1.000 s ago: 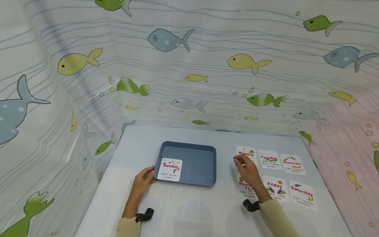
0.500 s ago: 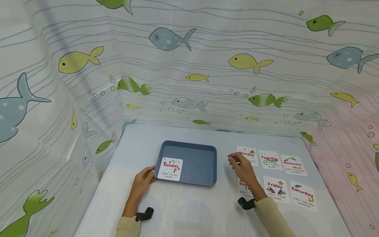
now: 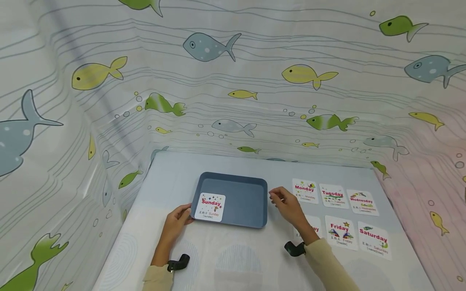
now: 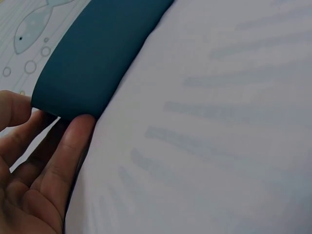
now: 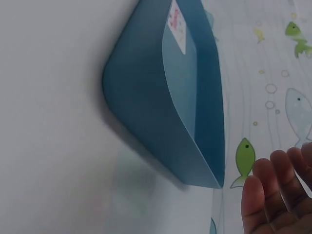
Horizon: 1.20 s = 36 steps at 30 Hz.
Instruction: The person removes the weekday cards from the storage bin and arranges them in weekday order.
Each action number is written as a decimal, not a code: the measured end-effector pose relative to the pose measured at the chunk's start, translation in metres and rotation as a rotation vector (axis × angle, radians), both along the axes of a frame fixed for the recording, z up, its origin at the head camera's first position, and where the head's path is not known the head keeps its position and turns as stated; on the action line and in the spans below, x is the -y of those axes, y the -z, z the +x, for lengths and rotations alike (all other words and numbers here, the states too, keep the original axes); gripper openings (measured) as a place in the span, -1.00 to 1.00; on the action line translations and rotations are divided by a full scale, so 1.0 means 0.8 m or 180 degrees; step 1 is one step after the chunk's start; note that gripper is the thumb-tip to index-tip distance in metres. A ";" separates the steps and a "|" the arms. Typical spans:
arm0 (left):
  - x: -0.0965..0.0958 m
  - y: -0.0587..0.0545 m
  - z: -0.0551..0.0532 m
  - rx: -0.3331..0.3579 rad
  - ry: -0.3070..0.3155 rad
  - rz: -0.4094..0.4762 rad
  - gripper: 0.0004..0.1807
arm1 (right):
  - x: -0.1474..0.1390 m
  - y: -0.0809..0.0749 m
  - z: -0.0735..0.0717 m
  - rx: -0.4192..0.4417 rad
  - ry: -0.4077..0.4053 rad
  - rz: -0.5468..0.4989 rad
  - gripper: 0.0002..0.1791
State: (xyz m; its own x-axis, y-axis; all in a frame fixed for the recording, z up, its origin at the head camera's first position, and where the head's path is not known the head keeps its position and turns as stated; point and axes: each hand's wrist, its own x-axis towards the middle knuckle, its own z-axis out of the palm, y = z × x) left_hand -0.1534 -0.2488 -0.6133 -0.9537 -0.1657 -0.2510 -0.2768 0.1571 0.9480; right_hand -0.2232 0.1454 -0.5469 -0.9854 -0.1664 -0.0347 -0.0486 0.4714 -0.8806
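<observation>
A blue-grey rectangular tray [image 3: 245, 200] lies on the table with a white Sunday card [image 3: 210, 208] inside, at its near left corner. My left hand [image 3: 174, 224] holds that same corner of the tray. In the left wrist view, the thumb [image 4: 78, 134] and fingers come against the tray wall [image 4: 97, 58] from both sides of the corner. My right hand [image 3: 289, 206] is just right of the tray, fingers loosely bent and holding nothing. In the right wrist view, its fingers [image 5: 285, 178] are apart from the tray [image 5: 146, 87].
On the right lie two rows of day cards: Monday [image 3: 305, 193], Tuesday [image 3: 333, 197] and Wednesday [image 3: 363, 203] behind, Friday [image 3: 340, 233] and Saturday [image 3: 375, 241] in front. My right wrist partly hides another front card [image 3: 314, 223]. A fish-printed curtain [image 3: 269, 105] surrounds the table.
My right hand has moved left, from over the Monday card to beside the tray's right edge, uncovering that card. My left hand and the tray have stayed in place.
</observation>
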 end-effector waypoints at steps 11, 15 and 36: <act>0.000 0.002 0.000 -0.0102 -0.0009 -0.0024 -0.60 | 0.027 0.003 0.000 0.0013 -0.0245 -0.0131 -0.74; 0.001 0.002 0.001 -0.0090 -0.0035 -0.0036 -0.59 | 0.037 0.007 -0.001 -0.0028 -0.0370 -0.0205 -0.73; 0.001 0.002 0.001 0.0012 0.0002 -0.0036 -0.60 | 0.090 0.014 -0.007 0.0036 -0.0775 0.0244 -0.64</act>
State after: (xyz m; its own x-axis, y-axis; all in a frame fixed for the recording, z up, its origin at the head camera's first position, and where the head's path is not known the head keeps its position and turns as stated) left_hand -0.1530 -0.2496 -0.6149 -0.9528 -0.1680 -0.2527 -0.2803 0.1679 0.9451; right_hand -0.2284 0.0736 -0.5580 -0.9161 -0.3953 -0.0670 -0.1593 0.5123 -0.8439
